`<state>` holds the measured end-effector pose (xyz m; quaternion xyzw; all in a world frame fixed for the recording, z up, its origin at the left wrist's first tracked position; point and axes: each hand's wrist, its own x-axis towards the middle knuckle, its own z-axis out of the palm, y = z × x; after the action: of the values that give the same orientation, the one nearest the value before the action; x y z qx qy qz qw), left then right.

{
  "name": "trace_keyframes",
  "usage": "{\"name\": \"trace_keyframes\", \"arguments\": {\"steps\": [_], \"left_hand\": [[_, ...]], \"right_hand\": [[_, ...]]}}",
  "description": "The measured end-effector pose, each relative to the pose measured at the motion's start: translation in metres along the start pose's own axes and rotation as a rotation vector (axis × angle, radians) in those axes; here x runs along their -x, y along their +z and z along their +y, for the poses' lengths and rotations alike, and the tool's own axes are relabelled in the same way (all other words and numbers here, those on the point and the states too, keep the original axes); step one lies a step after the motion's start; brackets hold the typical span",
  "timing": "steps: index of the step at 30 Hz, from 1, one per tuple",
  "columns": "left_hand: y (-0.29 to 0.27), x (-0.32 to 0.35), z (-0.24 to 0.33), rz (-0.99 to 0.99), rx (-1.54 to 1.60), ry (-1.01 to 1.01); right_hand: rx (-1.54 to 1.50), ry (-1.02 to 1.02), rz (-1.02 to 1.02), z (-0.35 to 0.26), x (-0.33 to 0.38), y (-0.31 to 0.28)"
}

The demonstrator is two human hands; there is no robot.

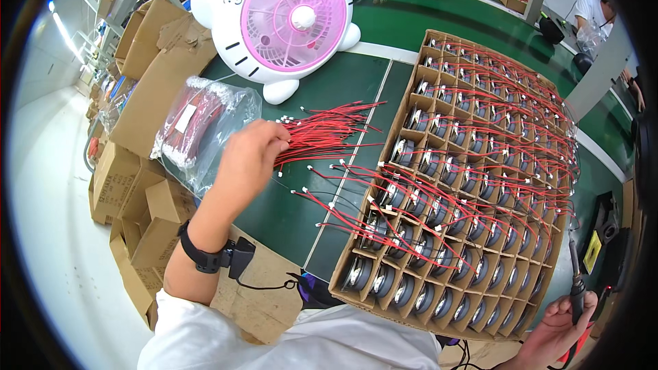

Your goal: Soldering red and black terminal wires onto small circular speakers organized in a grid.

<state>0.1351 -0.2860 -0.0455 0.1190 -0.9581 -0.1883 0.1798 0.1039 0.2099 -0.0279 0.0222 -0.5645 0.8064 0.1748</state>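
My left hand [255, 154] reaches over the green table, its fingertips pinched together at the left ends of a loose pile of red and black wires [322, 133] with small white connectors. Whether a wire lies between those fingertips is hidden. At the lower right, my right hand [556, 332] grips a soldering iron [578, 286] by its dark handle, its metal tip pointing up. Between both hands lies a divided cardboard box [397, 310] with small round speakers [358, 274] in its cells. Red wires trail across most rows; the nearest row shows few.
A white and pink fan [296, 17] stands behind the wire pile. Left of my hand lies a clear plastic bag [205, 133] of bundled wires, beside open cartons [161, 223]. A co-worker [593, 14] sits at the far right. A black device with a yellow patch [592, 253] is near the iron.
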Motion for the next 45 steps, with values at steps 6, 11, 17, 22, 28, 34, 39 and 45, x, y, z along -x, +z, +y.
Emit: {"name": "trace_keyframes", "arguments": {"steps": [6,11,17,22,28,34,39,45], "left_hand": [[-0.033,-0.011,0.005,-0.07,0.376,-0.267],[-0.048,0.002,0.049,-0.11,0.814,-0.506],[-0.042,0.015,0.129,-0.185,0.936,-0.163],[-0.016,0.017,0.18,-0.534,1.13,-0.185],[0.013,0.014,0.227,-0.651,0.809,0.021],[0.035,0.011,0.245,-0.647,0.403,0.347],[0.053,0.016,0.249,-0.507,0.394,0.391],[0.057,0.008,0.245,-0.55,0.335,0.528]], "right_hand": [[0.013,-0.018,-0.05,0.002,-0.003,-0.002],[0.024,-0.025,-0.034,0.012,0.005,-0.001],[0.125,-0.009,-0.033,0.014,0.019,-0.001],[0.134,-0.061,-0.146,0.006,0.027,0.002],[0.413,-0.042,-0.205,0.0,0.044,-0.015],[0.26,0.054,-0.207,0.007,0.057,-0.027],[0.319,-0.119,-0.352,0.018,0.049,-0.027],[0.47,-0.282,-0.433,0.021,0.041,-0.022]]}}
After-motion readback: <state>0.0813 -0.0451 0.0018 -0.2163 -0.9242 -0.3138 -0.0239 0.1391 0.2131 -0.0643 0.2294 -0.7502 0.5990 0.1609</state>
